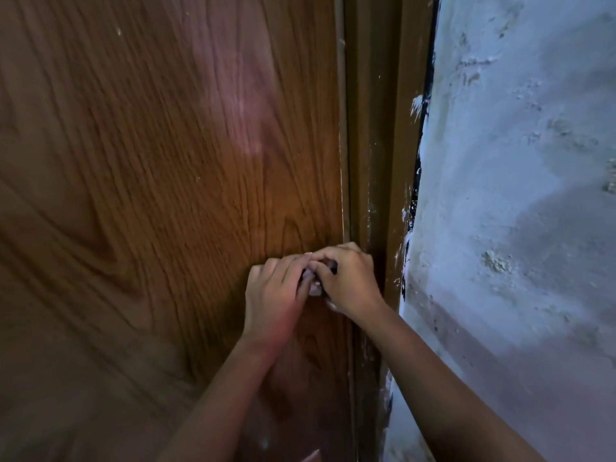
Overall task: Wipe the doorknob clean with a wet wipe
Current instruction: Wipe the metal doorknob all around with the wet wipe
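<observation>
Both of my hands are cupped over the doorknob [308,276] near the right edge of a brown wooden door [150,195]. Only a dark sliver of the knob shows between my fingers. My left hand [276,295] wraps it from the left. My right hand [346,281] covers it from the right, fingers curled. A pale bit of the wet wipe [315,290] peeks out between the two hands, and a little more shows under my right palm. Which hand presses the wipe is hard to tell; both touch it.
The brown door frame [376,161] runs vertically just right of the knob. Beyond it stands a rough, whitish plastered wall [516,195] with paint smears along the frame's edge.
</observation>
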The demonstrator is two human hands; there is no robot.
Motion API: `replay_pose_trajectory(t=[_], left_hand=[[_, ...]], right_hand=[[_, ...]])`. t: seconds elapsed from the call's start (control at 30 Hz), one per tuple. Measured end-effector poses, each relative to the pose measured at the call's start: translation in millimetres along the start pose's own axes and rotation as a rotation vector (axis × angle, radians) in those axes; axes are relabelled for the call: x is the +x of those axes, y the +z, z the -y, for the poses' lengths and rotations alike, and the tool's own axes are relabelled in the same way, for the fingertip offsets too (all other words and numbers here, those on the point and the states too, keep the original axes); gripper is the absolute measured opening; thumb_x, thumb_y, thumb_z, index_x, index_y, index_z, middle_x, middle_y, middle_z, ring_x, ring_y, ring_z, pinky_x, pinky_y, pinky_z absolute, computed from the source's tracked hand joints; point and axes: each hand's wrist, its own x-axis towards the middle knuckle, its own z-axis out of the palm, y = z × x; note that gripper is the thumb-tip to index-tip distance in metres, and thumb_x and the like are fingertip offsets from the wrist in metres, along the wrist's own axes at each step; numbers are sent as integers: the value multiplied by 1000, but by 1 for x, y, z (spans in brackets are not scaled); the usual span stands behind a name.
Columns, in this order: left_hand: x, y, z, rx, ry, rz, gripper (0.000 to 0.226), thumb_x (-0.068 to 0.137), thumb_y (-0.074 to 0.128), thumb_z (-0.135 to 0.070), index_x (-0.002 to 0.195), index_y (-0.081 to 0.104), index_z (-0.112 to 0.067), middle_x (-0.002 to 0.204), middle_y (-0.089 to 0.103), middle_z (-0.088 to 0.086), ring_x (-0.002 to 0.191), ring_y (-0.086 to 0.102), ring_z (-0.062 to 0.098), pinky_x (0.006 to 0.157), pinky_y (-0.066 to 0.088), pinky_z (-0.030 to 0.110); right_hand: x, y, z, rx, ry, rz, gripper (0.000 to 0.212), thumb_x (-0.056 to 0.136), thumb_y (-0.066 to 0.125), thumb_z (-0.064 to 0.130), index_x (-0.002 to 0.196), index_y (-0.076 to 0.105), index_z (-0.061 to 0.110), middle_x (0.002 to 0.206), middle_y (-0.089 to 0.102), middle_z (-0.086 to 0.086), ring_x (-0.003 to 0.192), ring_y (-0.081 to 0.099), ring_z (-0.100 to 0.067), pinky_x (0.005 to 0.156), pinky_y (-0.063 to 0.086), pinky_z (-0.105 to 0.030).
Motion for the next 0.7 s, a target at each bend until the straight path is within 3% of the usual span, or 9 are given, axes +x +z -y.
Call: replay_pose_trajectory(t=[0.1,0.23,0.33,0.53,0.7], left_hand=[[0,5,1,34,4,-5,23,84,52,-24,95,69,-12,84,71,1,66,62,18,63,31,28],[-7,10,5,40,27,-69,15,85,56,-21,86,71,-15,76,69,-2,60,59,19,62,30,31],[-18,11,7,72,-4,-113,13,87,57,-22,83,70,-18,75,69,-6,59,58,17,63,30,31],[-42,18,8,142,50,-74,19,86,54,-21,95,71,-21,74,67,-6,57,57,16,64,29,30],[-48,19,7,120,61,-51,19,85,54,-25,87,74,-23,73,68,-9,60,54,13,65,28,30]], right_hand=[[2,-4,-4,-42,-2,120,16,87,54,20,95,68,22,102,67,-3,108,48,-16,91,24,-33],[3,-14,-7,98,85,-12,21,85,50,3,94,69,7,100,70,-12,91,61,-21,87,44,-32],[3,-16,-12,49,92,-9,26,84,46,1,97,68,3,108,69,-12,99,61,-24,89,43,-28],[0,-17,-17,75,66,11,26,85,46,7,100,68,4,109,69,-10,94,62,-18,85,44,-23],[-1,-16,-21,92,44,17,27,87,46,7,102,67,2,109,68,-11,92,60,-16,83,43,-20]])
